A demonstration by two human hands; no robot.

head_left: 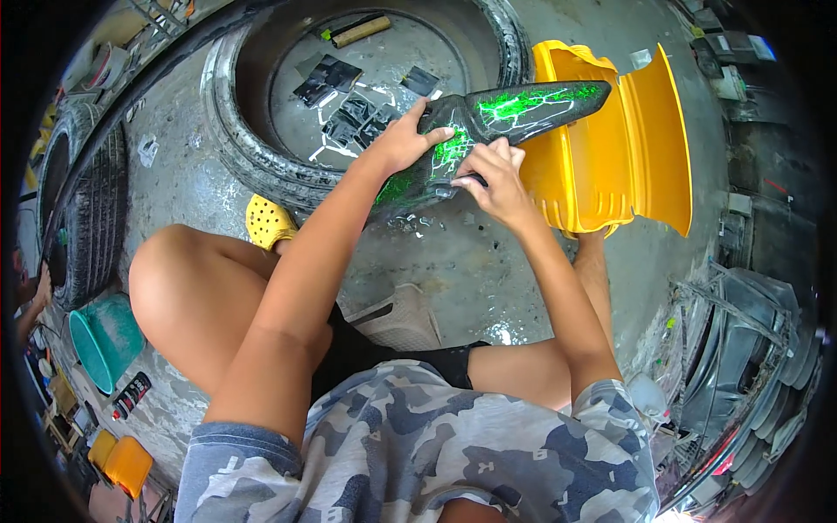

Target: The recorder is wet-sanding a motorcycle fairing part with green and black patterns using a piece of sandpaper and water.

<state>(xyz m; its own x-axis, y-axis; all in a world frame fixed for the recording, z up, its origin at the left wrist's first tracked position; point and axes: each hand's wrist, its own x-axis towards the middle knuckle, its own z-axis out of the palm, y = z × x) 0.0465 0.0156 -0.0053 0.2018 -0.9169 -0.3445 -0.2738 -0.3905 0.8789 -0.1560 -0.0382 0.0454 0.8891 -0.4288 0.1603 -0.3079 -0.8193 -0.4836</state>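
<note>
A long black panel (567, 100) with bright green and white crackle patterns lies diagonally across a large tire (228, 122) and over yellow molded panels (606, 161). My left hand (403, 142) grips it, thumb on the patterned face, other fingers partly hidden at the upper edge. My right hand (493, 179) is closed, fingers curled and pinched against the panel's lower edge; what lies between the fingertips is too small to tell. Inside the tire's ring are dark square pieces (327, 80), white strips and a tan rod (360, 31).
A standing tire (103, 205), teal bucket (98, 347), spray can (131, 395) and yellow pieces (128, 460) line the left. Stacked dark parts (750, 349) fill the right. A yellow clog (266, 222) is on my foot. Another person's arm (35, 301) shows at far left.
</note>
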